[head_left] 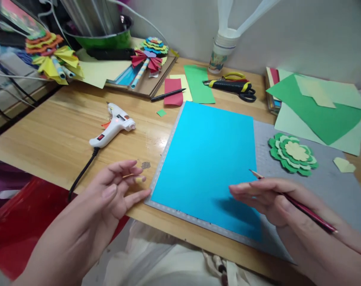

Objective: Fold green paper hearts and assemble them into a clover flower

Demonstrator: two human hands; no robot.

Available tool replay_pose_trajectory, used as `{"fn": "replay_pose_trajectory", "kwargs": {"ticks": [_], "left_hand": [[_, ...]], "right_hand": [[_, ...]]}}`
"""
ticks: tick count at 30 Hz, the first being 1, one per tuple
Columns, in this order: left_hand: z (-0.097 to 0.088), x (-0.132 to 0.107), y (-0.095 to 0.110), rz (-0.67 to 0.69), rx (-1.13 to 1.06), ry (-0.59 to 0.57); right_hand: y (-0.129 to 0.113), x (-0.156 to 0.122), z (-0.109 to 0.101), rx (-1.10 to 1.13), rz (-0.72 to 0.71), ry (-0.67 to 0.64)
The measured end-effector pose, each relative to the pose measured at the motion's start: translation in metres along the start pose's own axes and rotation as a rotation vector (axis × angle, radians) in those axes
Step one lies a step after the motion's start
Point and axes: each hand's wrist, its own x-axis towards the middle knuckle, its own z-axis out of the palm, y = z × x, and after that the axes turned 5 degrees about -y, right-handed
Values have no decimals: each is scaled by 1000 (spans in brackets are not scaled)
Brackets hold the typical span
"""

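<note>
A bright blue sheet of paper [210,159] lies flat on a grey cutting mat [265,137] at the front of the table. Over its lower right part hovers my right hand [275,202], holding a dark red pencil [309,212] whose sharpened tip points up and left. The pencil lies between thumb and fingers, and the hand's shadow falls on the sheet. My left hand [109,198] is beside the sheet's lower left corner, fingers loosely spread and nothing in them. To the right on the mat rests a layered green and cream paper flower [293,154].
A white glue gun [113,125] with a black cord lies left of the mat. Scissors [247,93], a black pen [168,94] and coloured paper scraps lie behind the sheet. Green papers [320,115] pile up at right. A paper cup [220,55] stands near the wall.
</note>
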Motion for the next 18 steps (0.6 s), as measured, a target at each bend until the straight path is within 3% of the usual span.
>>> {"fn": "replay_pose_trajectory", "kwargs": {"ticks": [3,8,12,18], "left_hand": [[8,-2,9,-43,23,-79],[21,-4,23,-6,157,-65],[26,1,32,72,233,-73],[32,10,30,-4,287,-198]], "right_hand": [[17,-11,-23,109,84,58],[40,-31,-48,298,150,74],[42,-36,-53,447,152,-5],[37,-38,-46,619,105,-68]]}}
